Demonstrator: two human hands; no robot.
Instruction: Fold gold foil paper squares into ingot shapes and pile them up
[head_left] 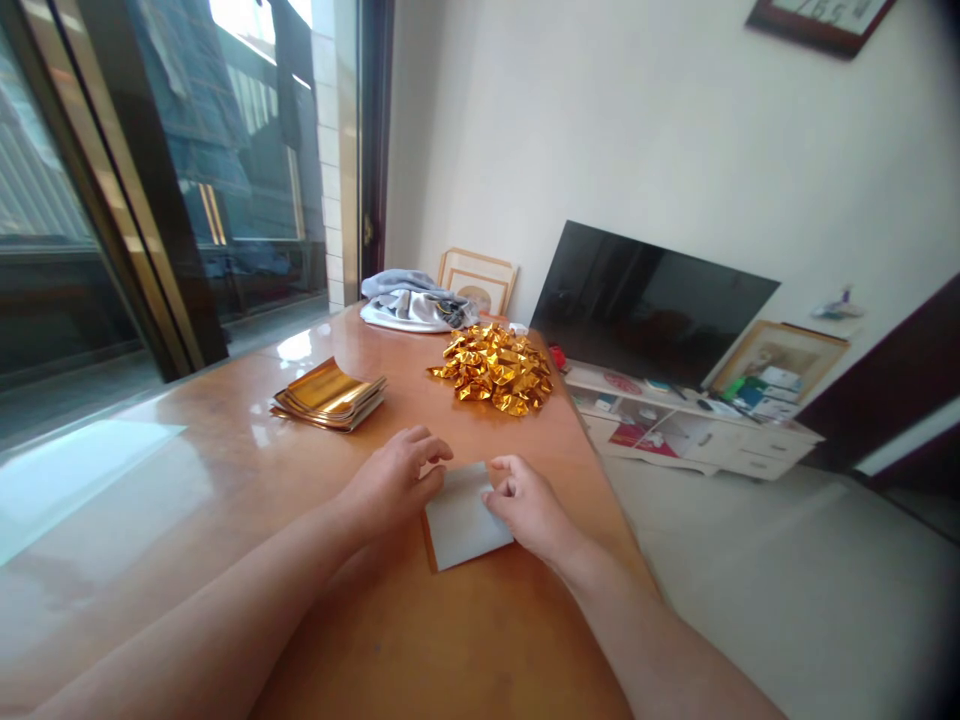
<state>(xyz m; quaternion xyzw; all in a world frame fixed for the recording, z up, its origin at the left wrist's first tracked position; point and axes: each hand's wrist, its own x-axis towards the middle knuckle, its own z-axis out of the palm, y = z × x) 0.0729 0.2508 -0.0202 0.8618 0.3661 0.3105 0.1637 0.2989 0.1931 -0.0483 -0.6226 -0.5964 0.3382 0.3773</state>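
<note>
**A:** Look at the grip. The left hand (394, 485) is curled, its fingertips (442, 452) at the edge of a pale square sheet (459, 516), and the right hand (529, 508) has its thumb and fingers at the opposite side. Are they pinching it?

**B:** I can't tell from here; neither looks firmly closed. The sheet lies flat at lower centre, an orange edge showing along it, on a varnished wooden table (420, 640).

**A:** What could go wrong?

**B:** That glossy top looks slick, so a light touch could let the sheet skid. The table's right edge is near, with the tiled floor (750, 560) below.

**A:** And around it?

**B:** Ahead sits a heap of crumpled gold foil (493, 370), and left of that a stack of gold foil sheets (328, 395). Neither blocks the hands. Beyond them are a folded cloth (415, 303) and a leaning flat-screen TV (652, 300).
</note>
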